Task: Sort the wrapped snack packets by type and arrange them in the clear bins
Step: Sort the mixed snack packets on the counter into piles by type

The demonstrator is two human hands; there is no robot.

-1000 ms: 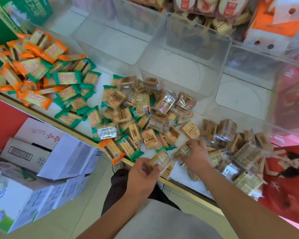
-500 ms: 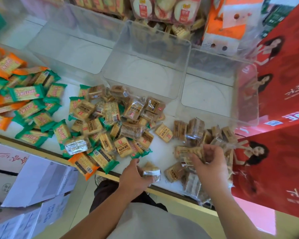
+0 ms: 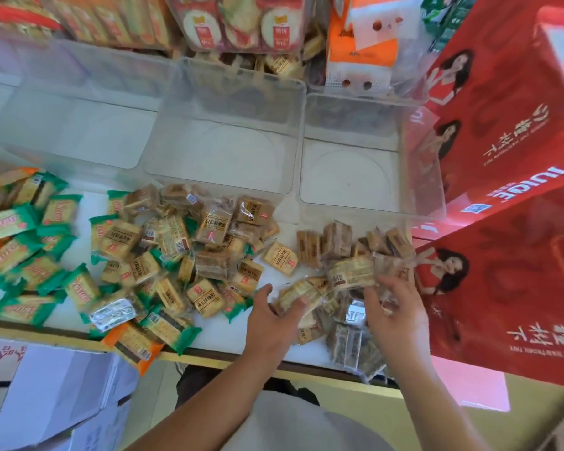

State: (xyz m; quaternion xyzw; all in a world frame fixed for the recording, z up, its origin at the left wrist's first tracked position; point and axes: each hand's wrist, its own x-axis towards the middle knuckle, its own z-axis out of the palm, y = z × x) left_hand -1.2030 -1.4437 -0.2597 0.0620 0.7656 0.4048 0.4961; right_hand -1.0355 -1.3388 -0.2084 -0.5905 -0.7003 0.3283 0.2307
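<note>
Three clear bins stand in a row on the white shelf: left bin (image 3: pixel 79 131), middle bin (image 3: pixel 228 102), right bin (image 3: pixel 401 177); I see no packets inside them. Green and orange packets (image 3: pixel 30 255) lie at the left, and tan-labelled packets (image 3: pixel 192 242) are heaped in the middle. A pile of clear-wrapped brown packets (image 3: pixel 336 242) lies in front of the right bin. My left hand (image 3: pixel 271 320) grips one clear-wrapped packet (image 3: pixel 295 292) at the pile's near edge. My right hand (image 3: pixel 394 317) holds a bunch of clear-wrapped packets (image 3: pixel 350 271) just above the pile.
Red juice cartons (image 3: pixel 508 190) crowd the right side, close to the right bin. Cardboard boxes (image 3: pixel 62 402) sit on the floor at lower left. Stocked goods (image 3: pixel 241 24) line the back behind the bins. The shelf's yellow front edge (image 3: pixel 209 356) runs below the piles.
My left hand carried its packet rightward to the right-hand pile. My right hand gathered packets from that pile and lifted them. The view swung to the right.
</note>
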